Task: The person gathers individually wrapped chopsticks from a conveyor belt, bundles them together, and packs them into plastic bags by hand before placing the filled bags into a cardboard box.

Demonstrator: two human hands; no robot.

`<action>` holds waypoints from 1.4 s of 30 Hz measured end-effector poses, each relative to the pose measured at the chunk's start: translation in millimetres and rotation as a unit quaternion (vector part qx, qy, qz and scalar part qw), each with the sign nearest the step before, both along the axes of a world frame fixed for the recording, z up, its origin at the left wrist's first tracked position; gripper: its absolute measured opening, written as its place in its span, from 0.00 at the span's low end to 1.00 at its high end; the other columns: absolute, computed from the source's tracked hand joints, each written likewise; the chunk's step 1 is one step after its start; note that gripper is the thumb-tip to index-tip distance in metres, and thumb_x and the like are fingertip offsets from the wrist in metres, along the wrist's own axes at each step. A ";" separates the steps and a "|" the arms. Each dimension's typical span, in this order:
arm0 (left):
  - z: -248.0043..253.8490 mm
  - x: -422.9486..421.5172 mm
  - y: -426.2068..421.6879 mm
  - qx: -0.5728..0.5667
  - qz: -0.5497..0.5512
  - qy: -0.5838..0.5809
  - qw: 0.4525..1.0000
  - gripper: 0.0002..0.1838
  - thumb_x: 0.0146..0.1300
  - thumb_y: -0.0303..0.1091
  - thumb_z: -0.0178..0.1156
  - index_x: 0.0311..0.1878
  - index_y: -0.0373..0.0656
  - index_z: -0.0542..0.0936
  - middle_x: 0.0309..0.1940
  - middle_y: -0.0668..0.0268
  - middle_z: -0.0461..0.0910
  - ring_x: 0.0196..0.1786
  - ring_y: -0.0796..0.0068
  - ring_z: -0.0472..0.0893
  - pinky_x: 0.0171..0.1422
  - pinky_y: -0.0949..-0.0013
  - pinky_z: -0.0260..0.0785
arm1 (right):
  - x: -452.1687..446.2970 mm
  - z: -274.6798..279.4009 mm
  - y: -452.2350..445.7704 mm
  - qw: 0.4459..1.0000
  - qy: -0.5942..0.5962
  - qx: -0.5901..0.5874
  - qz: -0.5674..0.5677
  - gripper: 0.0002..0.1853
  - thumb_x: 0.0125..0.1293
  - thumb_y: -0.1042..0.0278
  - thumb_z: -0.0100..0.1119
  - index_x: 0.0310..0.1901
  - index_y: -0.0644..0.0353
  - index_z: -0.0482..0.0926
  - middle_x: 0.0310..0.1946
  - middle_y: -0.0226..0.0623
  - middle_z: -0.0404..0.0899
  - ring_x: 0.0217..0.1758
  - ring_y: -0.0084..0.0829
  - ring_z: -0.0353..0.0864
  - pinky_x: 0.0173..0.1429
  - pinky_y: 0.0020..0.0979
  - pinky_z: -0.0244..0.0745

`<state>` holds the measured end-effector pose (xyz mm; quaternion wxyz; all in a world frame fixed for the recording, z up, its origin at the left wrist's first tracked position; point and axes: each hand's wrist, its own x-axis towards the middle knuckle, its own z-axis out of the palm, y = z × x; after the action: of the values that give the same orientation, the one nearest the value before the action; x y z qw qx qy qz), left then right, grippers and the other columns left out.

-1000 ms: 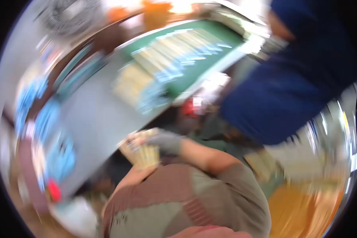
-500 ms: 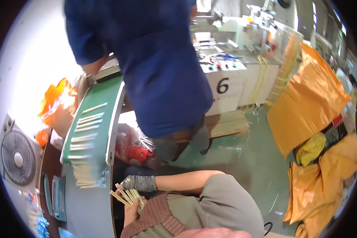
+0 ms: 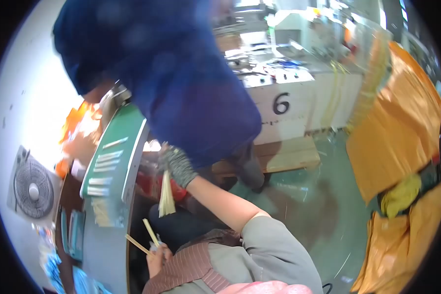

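My right hand (image 3: 179, 166), in a grey knitted glove, is stretched out beside the co-worker's blue top. It grips a bundle of pale wooden chopsticks (image 3: 166, 197) by the upper end, and the bundle hangs down. Close to my chest, my left hand (image 3: 160, 258) is closed around two pale chopsticks (image 3: 149, 229) that stick out apart from each other. More chopsticks (image 3: 107, 158) lie crosswise in rows on the green conveyor belt (image 3: 125, 122). Below the belt's end, a blurred pile of them (image 3: 105, 213) rests on the grey table (image 3: 105, 250).
A co-worker in a blue top (image 3: 181, 88) stands close in front, beside the conveyor. Under it is a red bag (image 3: 149, 183). A fan (image 3: 33, 191) stands at left. Orange sacks (image 3: 397, 132) are at right, and a white machine cabinet marked 6 (image 3: 284, 110) stands behind.
My right hand has moved up and away from my left hand, carrying a bundle of chopsticks. My left hand keeps only two. The co-worker leans further left, and the view has shifted.
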<state>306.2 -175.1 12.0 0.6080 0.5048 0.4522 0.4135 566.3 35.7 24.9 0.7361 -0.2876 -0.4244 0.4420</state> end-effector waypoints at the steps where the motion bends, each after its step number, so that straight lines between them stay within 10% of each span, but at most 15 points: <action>1: 4.2 3.1 1.8 -0.021 0.069 -0.014 0.997 0.11 0.71 0.40 0.55 0.40 0.41 0.73 0.17 0.71 0.67 0.16 0.83 0.65 0.19 0.77 0.54 | 7.9 34.1 -33.9 0.964 0.202 -0.047 0.167 0.12 0.74 0.59 0.50 0.34 0.55 0.76 0.24 0.27 0.75 0.24 0.22 0.75 0.28 0.28 0.72; 3: 13.2 -1.5 8.5 -0.035 0.044 -0.119 0.991 0.15 0.72 0.45 0.52 0.42 0.42 0.70 0.16 0.73 0.62 0.15 0.83 0.61 0.19 0.77 0.54 | -54.1 -12.5 -12.3 0.961 0.115 -0.002 0.249 0.10 0.73 0.59 0.52 0.39 0.55 0.76 0.23 0.23 0.71 0.24 0.16 0.71 0.29 0.23 0.70; 4: 14.7 -5.5 15.4 -0.036 0.020 -0.122 0.992 0.14 0.73 0.44 0.51 0.44 0.41 0.70 0.18 0.73 0.64 0.16 0.83 0.61 0.19 0.76 0.55 | -63.0 43.5 -65.0 0.913 -0.212 -0.205 0.280 0.09 0.73 0.61 0.52 0.42 0.56 0.77 0.27 0.23 0.75 0.29 0.15 0.74 0.32 0.20 0.70; 7: 18.1 -10.7 18.2 -0.058 0.005 -0.205 0.977 0.12 0.74 0.40 0.49 0.45 0.39 0.72 0.21 0.71 0.67 0.18 0.85 0.61 0.22 0.78 0.53 | -144.7 -40.1 -68.3 0.903 -0.131 -0.042 0.407 0.11 0.73 0.63 0.51 0.42 0.60 0.79 0.37 0.29 0.80 0.39 0.22 0.79 0.45 0.23 0.75; 8: 23.1 -15.5 17.0 -0.077 0.037 -0.184 0.979 0.11 0.75 0.38 0.49 0.46 0.39 0.73 0.22 0.71 0.68 0.19 0.86 0.60 0.22 0.78 0.52 | -133.9 -16.8 -57.6 0.871 -0.347 0.179 0.300 0.12 0.72 0.62 0.51 0.47 0.62 0.76 0.37 0.34 0.80 0.42 0.27 0.79 0.51 0.27 0.76; 10: 18.4 -36.5 11.2 -0.114 -0.021 -0.192 0.975 0.10 0.75 0.36 0.49 0.46 0.38 0.73 0.23 0.71 0.67 0.20 0.86 0.59 0.22 0.79 0.50 | -125.3 -18.2 -21.9 0.879 0.083 -0.169 0.439 0.13 0.69 0.62 0.53 0.47 0.61 0.74 0.36 0.39 0.79 0.43 0.31 0.79 0.53 0.27 0.76; 14: 14.2 -65.4 21.7 -0.159 0.005 -0.230 0.960 0.11 0.75 0.39 0.49 0.43 0.40 0.72 0.22 0.72 0.66 0.19 0.87 0.58 0.21 0.80 0.48 | -144.2 102.5 -22.1 0.918 0.060 -0.219 0.325 0.12 0.69 0.61 0.55 0.41 0.64 0.73 0.32 0.36 0.77 0.32 0.29 0.78 0.39 0.31 0.78; 18: 40.7 -103.2 75.4 -0.195 -0.058 -0.288 0.936 0.13 0.76 0.41 0.47 0.40 0.42 0.72 0.20 0.70 0.66 0.17 0.87 0.58 0.18 0.81 0.48 | -209.6 60.9 -10.7 0.798 -0.154 -0.242 0.531 0.22 0.61 0.53 0.67 0.47 0.62 0.77 0.29 0.27 0.74 0.28 0.21 0.73 0.35 0.21 0.71; 22: 82.0 -148.1 172.5 -0.207 -0.163 -0.224 0.938 0.16 0.73 0.46 0.51 0.40 0.41 0.72 0.20 0.71 0.67 0.16 0.87 0.60 0.17 0.80 0.49 | -255.8 90.5 75.1 0.852 -0.326 -0.074 0.404 0.18 0.61 0.53 0.68 0.43 0.60 0.80 0.35 0.24 0.77 0.36 0.18 0.72 0.40 0.20 0.68; 24: 93.8 -175.0 230.1 -0.227 -0.185 -0.211 0.933 0.16 0.73 0.47 0.51 0.41 0.42 0.73 0.20 0.70 0.68 0.17 0.86 0.63 0.17 0.79 0.51 | -273.5 124.0 152.6 0.947 -0.127 -0.094 0.280 0.14 0.64 0.54 0.65 0.42 0.54 0.80 0.34 0.24 0.76 0.36 0.17 0.74 0.39 0.20 0.70; 28: 143.7 -227.0 342.8 0.068 0.019 0.093 0.993 0.12 0.72 0.44 0.53 0.41 0.45 0.76 0.27 0.76 0.74 0.29 0.88 0.72 0.30 0.82 0.63 | -241.2 179.8 307.2 0.992 -0.049 -0.090 0.071 0.13 0.65 0.57 0.63 0.43 0.57 0.78 0.30 0.27 0.77 0.28 0.22 0.76 0.36 0.24 0.76; 30: 215.3 -240.8 413.4 0.273 0.171 -0.008 0.947 0.12 0.71 0.45 0.55 0.36 0.46 0.76 0.23 0.76 0.70 0.26 0.88 0.68 0.30 0.81 0.60 | -253.8 195.8 313.7 0.992 -0.014 -0.122 0.008 0.12 0.66 0.60 0.62 0.41 0.60 0.77 0.27 0.29 0.76 0.23 0.22 0.74 0.33 0.26 0.78; 34: 320.7 -208.6 641.7 0.632 0.570 0.003 0.525 0.10 0.65 0.31 0.56 0.36 0.33 0.79 0.21 0.60 0.75 0.30 0.68 0.80 0.40 0.63 0.72 | -204.8 154.9 355.1 0.995 -0.079 0.011 -0.064 0.13 0.68 0.61 0.60 0.41 0.63 0.73 0.25 0.28 0.73 0.23 0.19 0.72 0.30 0.25 0.74; 38: 249.6 -247.3 738.4 0.403 0.217 0.579 0.675 0.28 0.65 0.52 0.59 0.59 0.41 0.74 0.59 0.55 0.72 0.63 0.59 0.71 0.65 0.53 0.62 | -169.9 93.7 393.8 0.918 -0.214 -0.100 -0.319 0.12 0.70 0.62 0.59 0.34 0.57 0.69 0.22 0.26 0.68 0.25 0.17 0.69 0.28 0.25 0.69; 42: 230.5 -257.0 715.6 0.369 0.192 0.671 0.614 0.35 0.65 0.50 0.59 0.70 0.43 0.64 0.75 0.55 0.53 0.78 0.50 0.48 0.78 0.47 0.40 | -153.5 61.9 398.5 0.977 -0.059 -0.170 -0.112 0.16 0.69 0.55 0.59 0.30 0.58 0.71 0.22 0.27 0.71 0.25 0.21 0.70 0.30 0.26 0.69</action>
<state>49.2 540.5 242.5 -0.1954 0.7245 0.6302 0.1992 412.9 434.1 86.8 0.6949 -0.4797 -0.3509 0.4048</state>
